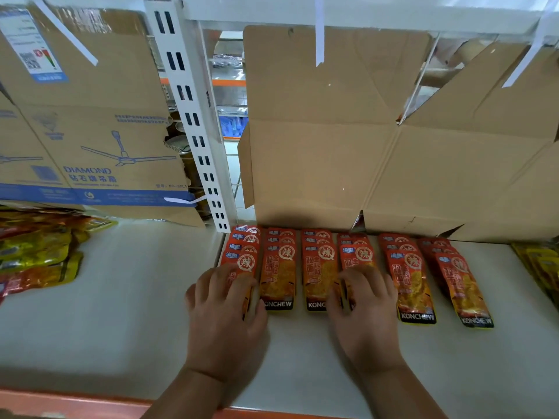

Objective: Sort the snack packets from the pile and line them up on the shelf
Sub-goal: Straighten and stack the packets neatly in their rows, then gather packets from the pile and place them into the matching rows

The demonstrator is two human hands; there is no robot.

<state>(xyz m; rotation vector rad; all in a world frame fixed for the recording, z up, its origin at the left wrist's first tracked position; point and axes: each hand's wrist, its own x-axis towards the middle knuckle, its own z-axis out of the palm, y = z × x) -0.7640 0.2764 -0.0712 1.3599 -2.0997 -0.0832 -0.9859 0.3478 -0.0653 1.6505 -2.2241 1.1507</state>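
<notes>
Along the back of the white shelf (121, 297), against the foot of a plain cardboard box (317, 164), lie six columns of red and orange snack packets (278, 276), each column overlapped like tiles with the front packet lowest; the bottom bands that show read KONCHEW; the two right columns slant a little to the right, the rest run straight. The left hand (225, 309) lies palm down on the front packet of the first column (242, 261), its fingers (211, 279) slightly spread and curled over the packet, with the thumb side at the packet's right edge; whether it grips or only presses I cannot tell. The right hand (363, 306) rests the same way on the front packet of the fourth column (357, 255), fingers slightly spread, thumb beside the third column (319, 273); both forearms reach in from the bottom edge.

At the far left of the shelf sits a loose pile of yellow and red packets (39, 249), well apart from the rows; a few yellow packets (541, 264) show at the far right edge, just beside the sixth column. Behind the pile stands a printed box (90, 131) with a ceiling fan drawing and the word DIAMOND; a white slotted upright (187, 116) rises between the two boxes; an orange rail (60, 403) edges the front of the shelf.
</notes>
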